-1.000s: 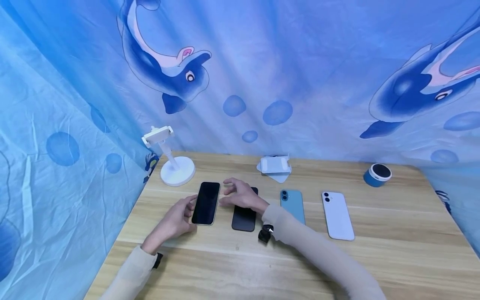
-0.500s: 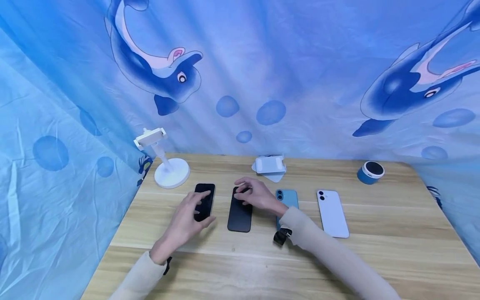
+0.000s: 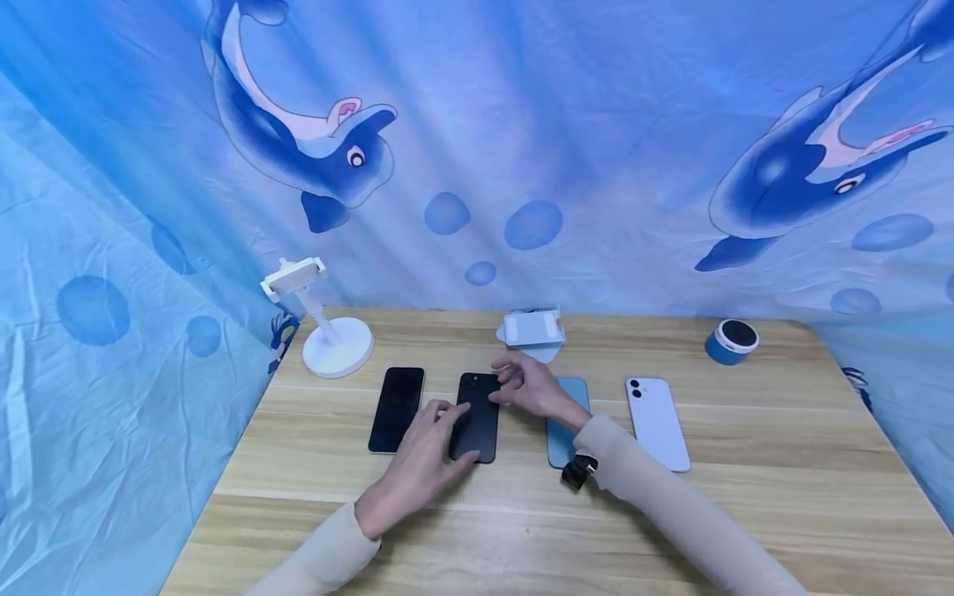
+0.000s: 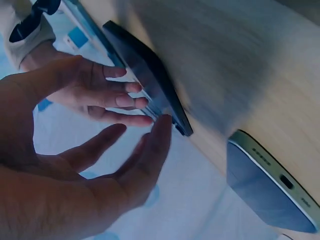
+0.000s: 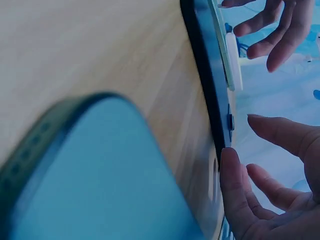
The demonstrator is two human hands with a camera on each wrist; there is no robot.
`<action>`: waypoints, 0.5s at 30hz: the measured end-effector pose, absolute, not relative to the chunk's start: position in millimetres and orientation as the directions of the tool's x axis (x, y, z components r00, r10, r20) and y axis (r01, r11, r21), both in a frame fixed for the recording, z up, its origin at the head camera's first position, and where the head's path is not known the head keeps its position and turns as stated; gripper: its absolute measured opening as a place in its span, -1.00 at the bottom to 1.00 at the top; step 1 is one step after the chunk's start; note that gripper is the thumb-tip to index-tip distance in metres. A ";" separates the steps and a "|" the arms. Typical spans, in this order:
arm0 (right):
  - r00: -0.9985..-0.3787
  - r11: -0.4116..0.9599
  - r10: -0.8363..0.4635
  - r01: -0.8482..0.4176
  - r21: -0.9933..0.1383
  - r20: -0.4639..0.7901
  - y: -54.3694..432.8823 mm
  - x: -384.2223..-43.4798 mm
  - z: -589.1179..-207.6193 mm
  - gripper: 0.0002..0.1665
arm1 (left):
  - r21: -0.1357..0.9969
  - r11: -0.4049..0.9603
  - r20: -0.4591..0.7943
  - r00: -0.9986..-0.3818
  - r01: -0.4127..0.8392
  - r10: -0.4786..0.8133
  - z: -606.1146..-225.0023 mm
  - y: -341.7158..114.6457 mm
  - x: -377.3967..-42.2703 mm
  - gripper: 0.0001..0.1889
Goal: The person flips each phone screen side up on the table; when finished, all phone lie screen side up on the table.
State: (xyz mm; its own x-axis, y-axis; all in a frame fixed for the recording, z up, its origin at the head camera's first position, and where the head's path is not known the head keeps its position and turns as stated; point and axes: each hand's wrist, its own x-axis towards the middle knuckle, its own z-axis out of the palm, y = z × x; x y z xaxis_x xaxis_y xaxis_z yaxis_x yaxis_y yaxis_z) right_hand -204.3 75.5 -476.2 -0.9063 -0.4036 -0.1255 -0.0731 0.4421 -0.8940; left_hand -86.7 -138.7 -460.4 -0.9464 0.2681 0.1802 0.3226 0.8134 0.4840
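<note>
A black smartphone lies back side up on the wooden table, between my two hands. My left hand reaches over its lower left edge, thumb and fingers spread apart. At its upper right edge is my right hand, fingers loosely bent and parted from the thumb. In the right wrist view, a fingertip sits right at the black phone's end, near the camera bump. Left of it lies another phone, dark screen up. A teal phone lies partly hidden under my right wrist.
A white phone lies farther right, back side up. At the rear left stands a white phone stand. Behind the black phone is a folded white stand. A small blue round speaker stands at the back right.
My left hand has moved right, from the dark-screened phone to the black one. The right hand has shifted right, from over the black phone to its upper right edge.
</note>
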 end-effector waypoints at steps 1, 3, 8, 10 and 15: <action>-0.907 0.447 -0.401 -0.070 -0.892 -0.130 76.4 -204.3 -476.7 -0.35 | 0.477 0.820 0.174 -0.948 0.316 0.265 -461.6 -135.7 -86.9 -0.28; -0.907 0.459 -0.397 -0.061 -0.886 -0.143 77.4 -204.2 -477.7 -0.32 | 0.461 0.834 0.155 -0.953 0.303 0.260 -463.6 -130.5 -87.3 -0.29; -0.906 0.482 -0.390 -0.049 -0.875 -0.165 78.9 -205.3 -480.7 -0.32 | 0.436 0.850 0.113 -0.954 0.298 0.276 -466.0 -120.1 -88.5 -0.30; -0.907 0.491 -0.387 -0.051 -0.870 -0.166 78.8 -205.8 -480.8 -0.34 | 0.415 0.858 0.107 -0.953 0.302 0.283 -467.0 -116.8 -89.0 -0.31; -0.913 0.538 -0.376 -0.075 -0.840 -0.160 76.6 -206.7 -480.4 -0.37 | 0.377 0.880 0.067 -0.956 0.290 0.286 -468.0 -111.7 -89.8 -0.30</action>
State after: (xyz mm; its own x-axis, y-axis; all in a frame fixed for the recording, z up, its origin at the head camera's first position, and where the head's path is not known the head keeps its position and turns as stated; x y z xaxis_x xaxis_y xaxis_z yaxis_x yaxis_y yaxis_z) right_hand -206.7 76.6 -480.4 -0.9128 -0.3761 -0.1596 -0.0746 0.5375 -0.8400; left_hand -89.8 -111.7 -468.0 -0.9559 0.2859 0.0674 0.2897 0.8797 0.3772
